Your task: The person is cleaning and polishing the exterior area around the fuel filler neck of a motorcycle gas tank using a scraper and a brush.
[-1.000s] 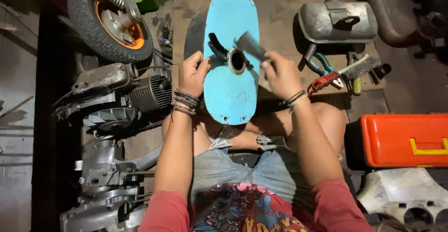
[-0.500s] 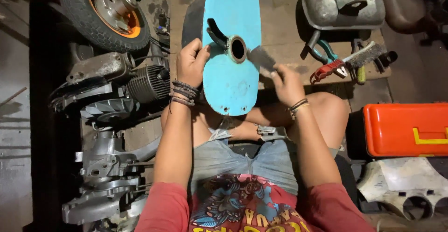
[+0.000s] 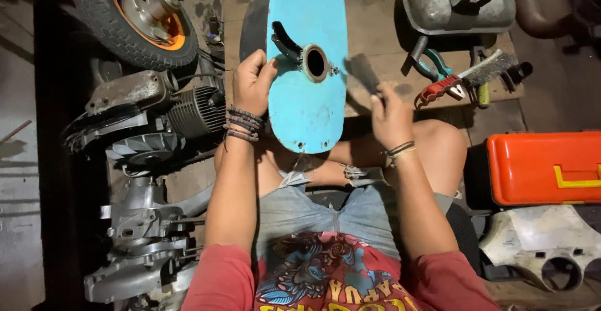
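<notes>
your left hand (image 3: pixel 253 82) grips the long turquoise metal panel's (image 3: pixel 307 107) left edge; your right hand (image 3: pixel 389 114), closed on a blurred brush (image 3: pixel 363 73), sits just right of it.

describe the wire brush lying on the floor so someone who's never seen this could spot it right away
Start at the orange toolbox by the person's right knee and look above it to the grey metal tank at the top of the picture. The wire brush lies just below that tank, beside the red-handled pliers. Unlike the pliers, it has one straight pale handle with a strip of dark bristles along it.
</notes>
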